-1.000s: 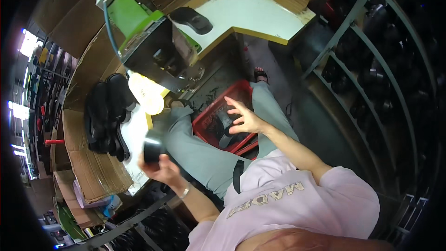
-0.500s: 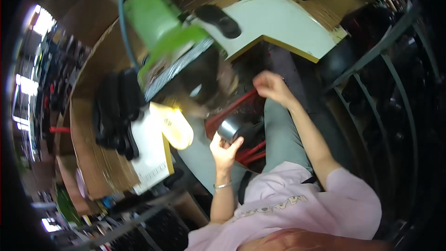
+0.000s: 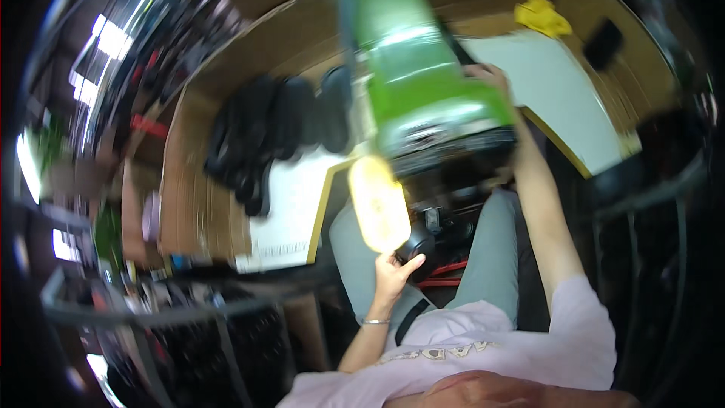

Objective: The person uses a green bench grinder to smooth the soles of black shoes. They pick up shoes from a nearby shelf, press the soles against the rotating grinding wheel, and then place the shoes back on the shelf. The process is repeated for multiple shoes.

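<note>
Two hands at work, seated under a green machine.

Left hand (image 3: 394, 272) closed around a small dark round piece (image 3: 418, 244), held just over the lap below a glowing yellow lamp (image 3: 377, 204). Right hand (image 3: 487, 75) stretched far up beside the green machine (image 3: 423, 75); fingers blurred, cannot tell how open or whether it grips. Risk, as I judge it: with one arm fully extended and the view blurred, the piece could slip into the red crate (image 3: 445, 272) below. Tabletop (image 3: 211, 204) is cardboard-lined, black soles (image 3: 279, 128) stacked on it, a white sheet (image 3: 291, 211) nearer; dim workshop, racks around.
</note>
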`<state>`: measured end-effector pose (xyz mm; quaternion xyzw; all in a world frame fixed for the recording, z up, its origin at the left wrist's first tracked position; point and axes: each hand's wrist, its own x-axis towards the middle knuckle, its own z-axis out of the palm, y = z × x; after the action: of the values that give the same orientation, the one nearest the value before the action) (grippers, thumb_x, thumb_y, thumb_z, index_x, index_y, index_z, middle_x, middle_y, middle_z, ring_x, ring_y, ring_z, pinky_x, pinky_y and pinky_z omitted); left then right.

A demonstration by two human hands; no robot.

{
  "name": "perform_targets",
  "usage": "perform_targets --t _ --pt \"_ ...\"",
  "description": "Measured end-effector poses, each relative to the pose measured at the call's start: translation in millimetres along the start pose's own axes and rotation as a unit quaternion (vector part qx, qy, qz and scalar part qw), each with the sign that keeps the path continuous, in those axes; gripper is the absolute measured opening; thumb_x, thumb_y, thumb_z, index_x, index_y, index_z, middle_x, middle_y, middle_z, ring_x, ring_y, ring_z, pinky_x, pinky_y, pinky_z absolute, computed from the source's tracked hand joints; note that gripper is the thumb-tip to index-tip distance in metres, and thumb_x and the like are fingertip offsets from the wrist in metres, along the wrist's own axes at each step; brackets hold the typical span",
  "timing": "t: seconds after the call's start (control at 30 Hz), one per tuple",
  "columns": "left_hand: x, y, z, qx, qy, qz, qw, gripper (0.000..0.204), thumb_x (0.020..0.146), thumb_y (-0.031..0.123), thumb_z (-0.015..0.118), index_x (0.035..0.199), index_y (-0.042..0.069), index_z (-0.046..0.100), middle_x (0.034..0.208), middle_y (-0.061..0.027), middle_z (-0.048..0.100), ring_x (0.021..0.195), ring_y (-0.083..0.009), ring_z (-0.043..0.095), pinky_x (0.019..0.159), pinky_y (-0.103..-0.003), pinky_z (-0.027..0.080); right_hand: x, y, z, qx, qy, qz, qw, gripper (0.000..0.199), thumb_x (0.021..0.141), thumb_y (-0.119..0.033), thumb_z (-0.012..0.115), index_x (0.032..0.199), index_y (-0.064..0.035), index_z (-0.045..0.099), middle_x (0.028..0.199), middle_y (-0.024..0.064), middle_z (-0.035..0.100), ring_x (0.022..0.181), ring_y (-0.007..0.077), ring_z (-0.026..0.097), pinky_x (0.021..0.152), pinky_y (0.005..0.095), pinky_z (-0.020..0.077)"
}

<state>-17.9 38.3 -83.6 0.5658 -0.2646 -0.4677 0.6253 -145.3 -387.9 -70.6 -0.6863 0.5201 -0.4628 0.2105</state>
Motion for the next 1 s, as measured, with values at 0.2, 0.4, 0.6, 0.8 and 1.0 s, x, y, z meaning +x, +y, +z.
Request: perform_targets --t 0.2,0.4,0.6,0.8,1.0 --pt "-15 0 -9 -0.064 -0.011 0.01 0.998 0.035 0.079 0.0 0.077 0.11 0.0 0.061 0.101 -0.0023 0.065 0.093 -0.0093 0.059 0.086 -0.026 0.048 -36 22 -8 -0.113 -0.063 -0.007 0.992 0.057 0.075 -0.031 0.074 0.123 -0.0041 0.06 0.103 0.0149 0.064 0.096 0.0264 0.063 0.083 0.0378 0.0515" --pt "-10 10 -6 -0.06 -0.052 0.057 0.995 0.05 0.08 0.003 0.076 0.125 -0.004 0.055 0.114 -0.0066 0.062 0.107 -0.014 0.056 0.097 -0.031 0.044 -83 53 -61 -0.136 -0.117 0.011 0.984 0.057 0.078 -0.027 0.075 0.127 -0.0036 0.057 0.119 0.0124 0.061 0.107 0.0208 0.06 0.087 0.0344 0.0494" --pt "-4 47 5 -0.098 -0.104 0.083 0.986 0.046 0.078 -0.005 0.075 0.119 -0.005 0.053 0.111 -0.01 0.064 0.102 -0.0159 0.061 0.093 -0.031 0.049 -249 -35 -117 0.398 -0.479 0.21 0.754 0.069 0.078 -0.021 0.078 0.137 -0.0039 0.047 0.135 0.0099 0.056 0.119 0.0181 0.055 0.092 0.0317 0.0462" --pt "23 37 51 -0.11 -0.207 0.079 0.969 0.045 0.077 0.003 0.079 0.116 -0.007 0.059 0.11 -0.0115 0.065 0.1 -0.0175 0.061 0.091 -0.031 0.049 -394 -19 -135 0.429 -0.454 0.397 0.673 0.07 0.069 0.001 0.08 0.133 -0.0037 0.05 0.127 0.008 0.057 0.112 0.0196 0.057 0.095 0.0362 0.0478" --pt "34 56 83 -0.052 -0.146 0.058 0.986 0.025 0.077 -0.004 0.075 0.099 -0.005 0.063 0.092 -0.0061 0.066 0.079 -0.0095 0.059 0.071 -0.023 0.049 -413 -32 -137 0.591 -0.293 0.44 0.609 0.066 0.074 -0.002 0.079 0.133 -0.0073 0.049 0.122 0.0085 0.057 0.109 0.0222 0.059 0.082 0.0396 0.0544"
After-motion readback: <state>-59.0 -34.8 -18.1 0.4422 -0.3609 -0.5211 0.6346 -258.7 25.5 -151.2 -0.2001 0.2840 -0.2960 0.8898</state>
